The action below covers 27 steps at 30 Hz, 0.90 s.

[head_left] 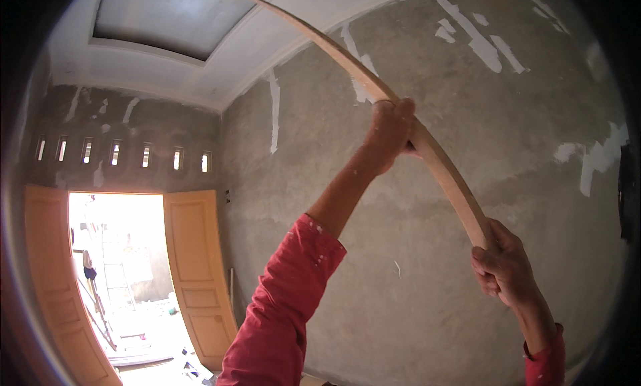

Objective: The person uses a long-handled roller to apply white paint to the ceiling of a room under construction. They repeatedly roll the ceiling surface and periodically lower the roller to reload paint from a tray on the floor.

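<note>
A long, pale wooden pole [451, 182] slants up from the lower right to the recessed ceiling panel [173, 16] at upper left, looking bowed in the fisheye picture. My left hand [390, 134] is raised and closed around its middle, with the red sleeve [280, 306] below the bare forearm. Lower down, at the right, my right hand [499, 269] grips the pole near its lower end. At the pole's far tip is a small yellowish part, too small to make out, seen against the ceiling.
A grey plastered wall [407, 299] with white patches spans the right. At left, two orange wooden doors [190, 266] stand open to a bright outside with a ladder [115, 276] and scattered items. A row of small vent slots [115, 152] sits above the doorway.
</note>
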Each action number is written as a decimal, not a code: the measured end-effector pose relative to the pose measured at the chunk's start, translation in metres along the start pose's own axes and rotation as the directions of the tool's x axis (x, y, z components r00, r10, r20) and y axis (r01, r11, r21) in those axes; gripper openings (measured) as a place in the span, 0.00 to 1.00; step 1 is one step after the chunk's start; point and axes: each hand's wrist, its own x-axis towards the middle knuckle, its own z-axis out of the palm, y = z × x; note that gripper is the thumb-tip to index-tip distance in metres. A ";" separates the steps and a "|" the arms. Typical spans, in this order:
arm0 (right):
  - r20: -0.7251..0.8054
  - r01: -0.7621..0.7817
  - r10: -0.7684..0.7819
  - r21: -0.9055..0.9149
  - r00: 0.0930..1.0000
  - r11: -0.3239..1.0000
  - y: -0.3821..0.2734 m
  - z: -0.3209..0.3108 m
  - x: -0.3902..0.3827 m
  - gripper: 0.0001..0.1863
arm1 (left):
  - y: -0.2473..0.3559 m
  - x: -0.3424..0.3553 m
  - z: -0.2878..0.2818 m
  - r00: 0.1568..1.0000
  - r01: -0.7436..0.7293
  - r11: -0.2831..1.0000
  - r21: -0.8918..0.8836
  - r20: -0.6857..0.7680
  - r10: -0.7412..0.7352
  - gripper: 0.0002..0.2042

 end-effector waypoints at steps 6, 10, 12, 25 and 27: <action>0.011 0.039 -0.039 0.020 0.999 0.999 0.019 -0.012 0.007 0.26 | -0.012 0.004 0.011 0.999 0.039 0.999 -0.019 -0.008 -0.040 0.21; 0.061 0.033 -0.033 -0.001 0.998 0.999 0.022 0.012 0.037 0.19 | -0.021 0.020 -0.029 0.999 0.052 0.998 -0.025 0.015 -0.051 0.20; 0.108 0.038 -0.036 -0.017 0.994 0.999 0.023 0.027 0.056 0.16 | -0.028 0.024 -0.055 0.998 0.052 0.999 -0.017 -0.026 -0.052 0.20; 0.240 0.130 -0.118 -0.034 0.964 0.991 0.038 0.145 0.188 0.16 | -0.092 0.098 -0.229 0.978 -0.098 0.993 -0.061 -0.188 0.085 0.18; 0.245 0.143 -0.129 -0.038 0.961 0.989 0.036 0.158 0.203 0.17 | -0.095 0.105 -0.250 0.981 -0.103 0.993 -0.059 -0.168 0.092 0.18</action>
